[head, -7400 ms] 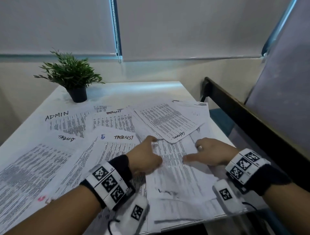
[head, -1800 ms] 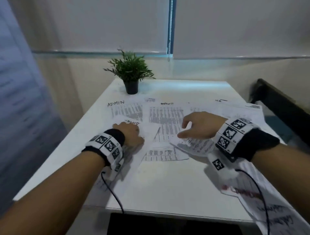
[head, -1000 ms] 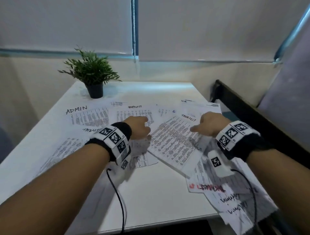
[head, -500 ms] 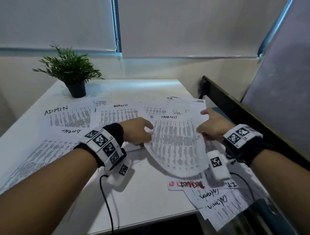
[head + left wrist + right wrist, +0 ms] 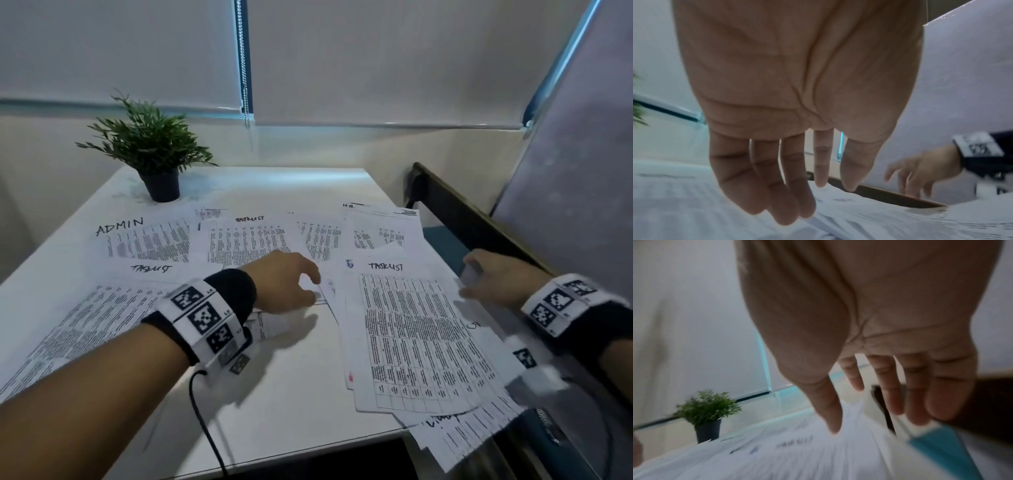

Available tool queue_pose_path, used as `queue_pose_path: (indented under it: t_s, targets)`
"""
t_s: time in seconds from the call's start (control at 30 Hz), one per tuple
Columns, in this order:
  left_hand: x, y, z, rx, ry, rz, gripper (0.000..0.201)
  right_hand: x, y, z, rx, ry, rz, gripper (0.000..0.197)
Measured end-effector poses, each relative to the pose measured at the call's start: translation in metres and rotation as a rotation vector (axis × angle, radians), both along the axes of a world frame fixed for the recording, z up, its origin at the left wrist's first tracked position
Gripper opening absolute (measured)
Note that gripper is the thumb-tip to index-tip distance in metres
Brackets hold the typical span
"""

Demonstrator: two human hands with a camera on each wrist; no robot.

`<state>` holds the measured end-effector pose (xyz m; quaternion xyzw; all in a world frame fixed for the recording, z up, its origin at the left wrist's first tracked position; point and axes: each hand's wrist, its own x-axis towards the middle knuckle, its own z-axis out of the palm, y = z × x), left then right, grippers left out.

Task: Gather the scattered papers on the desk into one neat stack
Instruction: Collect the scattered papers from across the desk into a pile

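A loose pile of printed sheets (image 5: 418,335) lies at the desk's right side, topped by a table page headed TASKLIST, and its lower sheets overhang the front right corner. More sheets lie spread across the back and left: an ADMIN sheet (image 5: 144,240), a second TASKLIST sheet (image 5: 253,240), an H.R. sheet (image 5: 380,226) and a long page (image 5: 85,325). My left hand (image 5: 313,291) hovers at the pile's left edge, fingers relaxed and holding nothing (image 5: 818,203). My right hand (image 5: 472,284) is blurred at the pile's right edge, with its fingers spread and nothing in them (image 5: 875,423).
A potted plant (image 5: 154,154) stands at the back left of the white desk (image 5: 291,394). A dark wooden rail (image 5: 479,219) and a teal seat (image 5: 442,243) run along the desk's right edge. A black cable (image 5: 205,428) hangs from my left wrist.
Half a second ago both hands held a curved TASKLIST sheet raised between them. It now lies flat on top of the right pile, and both hands have let go.
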<state>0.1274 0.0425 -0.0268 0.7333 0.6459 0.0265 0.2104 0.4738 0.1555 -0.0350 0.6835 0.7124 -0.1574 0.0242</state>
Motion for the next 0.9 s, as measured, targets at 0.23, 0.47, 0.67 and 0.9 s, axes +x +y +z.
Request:
queue_pose_path:
  t_s: [0.23,0.47,0.67,0.9]
  targets:
    - [-0.065,-0.025,0.017,-0.005,0.044,0.155,0.035,-0.075,-0.052,0.139,0.143,-0.060,0.321,0.038]
    - [-0.130,-0.049,0.008,0.065,0.048,0.404,0.034,-0.193,-0.092,0.107,0.011,0.256,0.474,0.023]
    - [-0.209,-0.087,-0.004,-0.085,0.174,0.688,0.078,-0.290,-0.100,0.005,-0.261,0.364,0.466,0.050]
    - [-0.217,-0.112,-0.029,-0.262,0.224,0.655,0.111,-0.347,-0.111,-0.021,-0.270,0.413,0.454,0.060]
